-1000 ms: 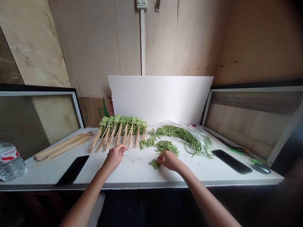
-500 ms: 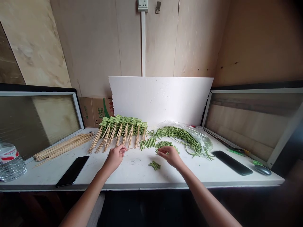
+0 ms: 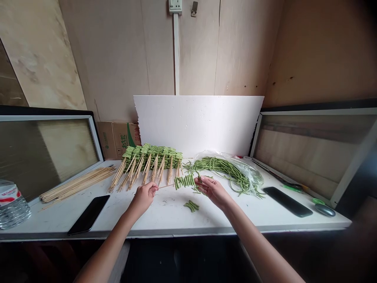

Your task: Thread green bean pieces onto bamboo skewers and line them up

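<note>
My left hand (image 3: 146, 193) is closed around the bare end of a wooden skewer (image 3: 166, 186). Several cut green bean pieces (image 3: 184, 181) sit side by side along the skewer, across it. At its far tip, my right hand (image 3: 212, 190) pinches a green bean piece (image 3: 198, 176) between thumb and fingers. Behind the right hand lies a pile of cut bean pieces, mostly hidden by it. A small group of bean pieces (image 3: 191, 206) rests on the white table (image 3: 165, 220) below the skewer.
Filled bean skewers (image 3: 153, 151) are stacked at the back left, beside a bundle of bare skewers (image 3: 79, 182). Long beans (image 3: 226, 169) lie in a clear plastic bag at the back right. Phones (image 3: 88, 214), a mouse (image 3: 324, 209) and a water bottle (image 3: 13, 204) are near the sides.
My right hand has risen from the pile of cut beans to the skewer's tip and turned, now holding a bean piece there. My left hand still grips the skewer, nearly unmoved.
</note>
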`<state>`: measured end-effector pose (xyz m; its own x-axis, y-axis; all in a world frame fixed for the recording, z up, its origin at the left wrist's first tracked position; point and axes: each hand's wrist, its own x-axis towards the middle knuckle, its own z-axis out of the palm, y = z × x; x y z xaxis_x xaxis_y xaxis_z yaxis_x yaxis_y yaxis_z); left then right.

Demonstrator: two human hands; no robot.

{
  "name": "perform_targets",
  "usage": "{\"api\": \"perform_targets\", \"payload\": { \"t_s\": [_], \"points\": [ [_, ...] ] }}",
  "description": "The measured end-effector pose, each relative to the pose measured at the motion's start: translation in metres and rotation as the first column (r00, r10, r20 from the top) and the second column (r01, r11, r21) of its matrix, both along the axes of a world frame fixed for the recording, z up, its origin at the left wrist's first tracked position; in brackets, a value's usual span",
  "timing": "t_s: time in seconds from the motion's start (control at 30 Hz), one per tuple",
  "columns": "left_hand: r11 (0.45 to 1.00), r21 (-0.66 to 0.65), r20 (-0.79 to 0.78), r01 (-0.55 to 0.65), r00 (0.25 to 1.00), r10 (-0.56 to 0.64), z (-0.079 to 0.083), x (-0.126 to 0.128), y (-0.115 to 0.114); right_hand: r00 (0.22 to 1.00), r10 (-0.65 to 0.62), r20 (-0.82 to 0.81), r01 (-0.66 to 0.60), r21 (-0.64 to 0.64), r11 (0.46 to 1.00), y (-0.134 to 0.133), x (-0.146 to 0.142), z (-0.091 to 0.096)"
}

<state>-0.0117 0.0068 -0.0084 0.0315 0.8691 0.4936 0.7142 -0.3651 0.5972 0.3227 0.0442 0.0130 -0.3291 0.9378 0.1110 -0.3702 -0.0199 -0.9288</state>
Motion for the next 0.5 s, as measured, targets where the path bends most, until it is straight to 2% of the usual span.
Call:
{"api": "perform_targets", "payload": {
  "t_s": [0.17, 0.5],
  "points": [
    [1.0, 0.018, -0.015, 0.004, 1.0, -0.004, -0.0008, -0.0012, 0.0002, 1.0, 0.003, -0.005, -0.003, 0.0, 1.0, -0.0005, -0.0022, -0.0004],
    [0.999, 0.039, -0.043, 0.01, 0.999, -0.008, 0.0006, -0.0007, 0.0001, 0.991, -0.112, 0.066, 0.109, 0.049, 0.993, -0.0039, -0.0049, -0.0001]
  ]
}}
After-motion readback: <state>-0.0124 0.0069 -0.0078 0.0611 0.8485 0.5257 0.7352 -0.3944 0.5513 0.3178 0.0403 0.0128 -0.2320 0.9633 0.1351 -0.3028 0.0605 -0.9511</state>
